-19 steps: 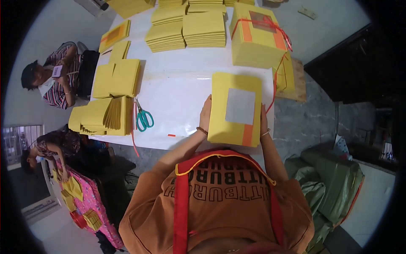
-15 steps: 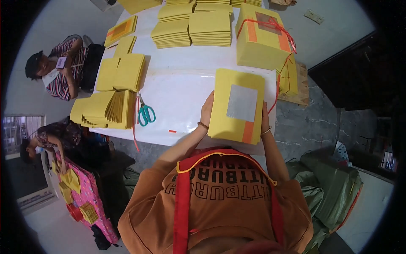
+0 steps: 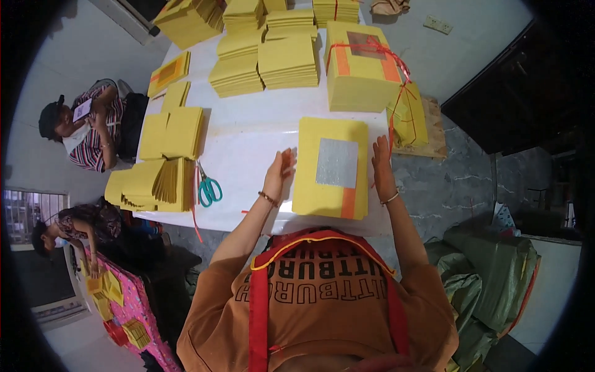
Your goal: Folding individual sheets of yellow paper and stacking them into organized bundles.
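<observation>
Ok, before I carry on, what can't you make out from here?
- Head view: underside of the yellow stack between the left hand and right hand, hidden by the stack itself.
- Head view: far part of the upper-left yellow pile, cut off by the top edge.
- Head view: phone screen, too small to read.
- Head view: contents of the green bundle, hidden by its wrapping.

Bright tabletop, black corners, fisheye-bent edges

Yellow paper stack, grey-paneled, lying flat
</observation>
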A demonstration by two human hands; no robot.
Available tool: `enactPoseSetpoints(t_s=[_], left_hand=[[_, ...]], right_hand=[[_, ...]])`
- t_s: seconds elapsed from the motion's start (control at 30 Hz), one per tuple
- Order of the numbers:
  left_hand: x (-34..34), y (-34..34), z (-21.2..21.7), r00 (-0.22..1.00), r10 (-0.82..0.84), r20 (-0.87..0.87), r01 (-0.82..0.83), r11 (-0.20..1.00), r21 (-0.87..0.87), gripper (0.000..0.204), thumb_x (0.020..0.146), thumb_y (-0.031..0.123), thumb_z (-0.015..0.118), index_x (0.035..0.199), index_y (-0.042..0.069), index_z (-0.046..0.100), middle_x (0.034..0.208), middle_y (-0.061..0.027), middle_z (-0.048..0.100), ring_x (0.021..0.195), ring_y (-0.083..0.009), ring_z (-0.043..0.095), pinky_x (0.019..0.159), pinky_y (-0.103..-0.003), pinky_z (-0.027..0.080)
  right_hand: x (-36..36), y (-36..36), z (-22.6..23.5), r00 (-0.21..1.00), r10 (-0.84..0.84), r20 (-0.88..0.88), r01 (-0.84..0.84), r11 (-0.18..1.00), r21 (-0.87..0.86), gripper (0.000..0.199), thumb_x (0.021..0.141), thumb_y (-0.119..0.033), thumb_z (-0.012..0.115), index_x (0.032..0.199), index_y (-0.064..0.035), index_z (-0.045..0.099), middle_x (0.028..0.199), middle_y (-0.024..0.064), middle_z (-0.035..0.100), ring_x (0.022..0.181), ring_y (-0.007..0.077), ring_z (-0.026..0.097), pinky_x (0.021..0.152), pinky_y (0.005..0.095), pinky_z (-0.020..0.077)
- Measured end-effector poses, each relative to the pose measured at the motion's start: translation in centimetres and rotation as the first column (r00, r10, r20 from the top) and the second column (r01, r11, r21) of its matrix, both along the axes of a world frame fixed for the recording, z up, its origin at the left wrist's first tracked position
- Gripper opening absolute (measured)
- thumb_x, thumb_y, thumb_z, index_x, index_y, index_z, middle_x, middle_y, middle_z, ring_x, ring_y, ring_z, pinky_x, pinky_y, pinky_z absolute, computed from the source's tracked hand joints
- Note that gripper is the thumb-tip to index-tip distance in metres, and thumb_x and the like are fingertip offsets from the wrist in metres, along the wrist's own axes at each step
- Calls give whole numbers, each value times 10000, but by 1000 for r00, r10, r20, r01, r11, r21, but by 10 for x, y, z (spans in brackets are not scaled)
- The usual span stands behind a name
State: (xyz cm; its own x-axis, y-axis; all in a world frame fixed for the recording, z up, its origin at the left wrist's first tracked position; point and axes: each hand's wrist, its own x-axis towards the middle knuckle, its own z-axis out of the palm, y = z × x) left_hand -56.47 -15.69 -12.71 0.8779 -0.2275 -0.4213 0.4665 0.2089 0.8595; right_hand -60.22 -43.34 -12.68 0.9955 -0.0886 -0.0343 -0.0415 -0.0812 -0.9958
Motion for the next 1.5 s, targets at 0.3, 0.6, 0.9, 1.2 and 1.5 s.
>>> enactPoseSetpoints(t_s=[0.3, 0.6, 0.9, 1.2, 1.5], left_hand=[[-36, -23, -15, 995, -50, 92, 72, 962, -264, 668, 900, 519, 195, 1378, 71, 68, 1436, -72, 109, 1314, -179, 127, 1059, -291, 141], [-30, 6, 40, 933, -24, 360, -77, 961, 264, 438, 902, 350, 399, 1209, 44, 464, 1190, -59, 500, 1054, -167, 477, 867, -311, 382], [-35, 3, 36, 907, -97, 410, -44, 946, 321, 512, 909, 366, 386, 1297, 36, 342, 1275, -135, 414, 1145, -205, 421, 942, -318, 336], [4, -25, 2, 989, -43, 143, 71, 978, -195, 782, 857, 600, 232, 1358, 6, 141, 1407, -128, 192, 1281, -195, 230, 1029, -295, 224], [-6, -29, 38, 973, 77, 218, -87, 995, 40, 595, 889, 456, 378, 1280, 7, 359, 1275, -98, 416, 1125, -185, 418, 937, -284, 335]], right_hand=[[-8, 40, 2, 999, 15, 36, -31, 864, 503, 530, 942, -329, 233, 1385, -90, 68, 1436, 118, 79, 1319, 223, 99, 1061, 321, 89], [-25, 12, 19, 982, 83, 168, -84, 996, -3, 541, 884, -299, 353, 1354, -80, 201, 1414, 90, 187, 1328, 224, 70, 1062, 350, 87], [-31, 23, 16, 962, 67, 266, -55, 997, -54, 611, 853, -262, 445, 1361, -40, 188, 1422, 90, 185, 1328, 230, 82, 1060, 336, 83], [-6, 44, 33, 999, 38, -33, -24, 934, 355, 507, 952, -323, 185, 1372, -45, 130, 1419, 56, 162, 1287, 173, 173, 1045, 282, 154], [-8, 24, 11, 994, -81, 66, 59, 957, 285, 544, 911, -421, 279, 1325, -69, 258, 1348, 76, 324, 1289, 224, 206, 1042, 308, 164]])
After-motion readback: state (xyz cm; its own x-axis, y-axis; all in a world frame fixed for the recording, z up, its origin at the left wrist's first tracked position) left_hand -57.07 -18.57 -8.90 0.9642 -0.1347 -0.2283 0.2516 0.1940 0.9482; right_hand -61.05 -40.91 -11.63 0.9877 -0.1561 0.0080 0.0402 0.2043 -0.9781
